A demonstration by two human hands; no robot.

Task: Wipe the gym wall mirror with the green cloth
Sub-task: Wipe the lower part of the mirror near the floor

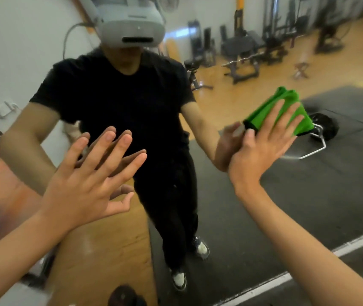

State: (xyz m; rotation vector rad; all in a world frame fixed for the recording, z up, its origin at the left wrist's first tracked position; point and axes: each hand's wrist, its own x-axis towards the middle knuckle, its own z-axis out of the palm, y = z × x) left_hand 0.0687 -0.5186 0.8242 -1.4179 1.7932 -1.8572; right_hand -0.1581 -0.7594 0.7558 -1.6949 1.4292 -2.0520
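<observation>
Hands spread flat on mirror (322, 195): R hand (264, 149) over green cloth (263, 110), L hand (83, 184) well apart.

Black weight machines (242, 48) stand on a yellow wooden floor (231, 97). A black weight plate (326, 127) on a chrome hexagonal bar (316, 150) lies on dark rubber matting (322, 195).

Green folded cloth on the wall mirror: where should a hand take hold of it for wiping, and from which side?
The green folded cloth lies flat against the wall mirror, so fingers cannot get behind it. Probably best to cover its middle with a flat palm from the room side, as the right hand does with straight fingers. Its bunched top fold could be pinched from above.
</observation>
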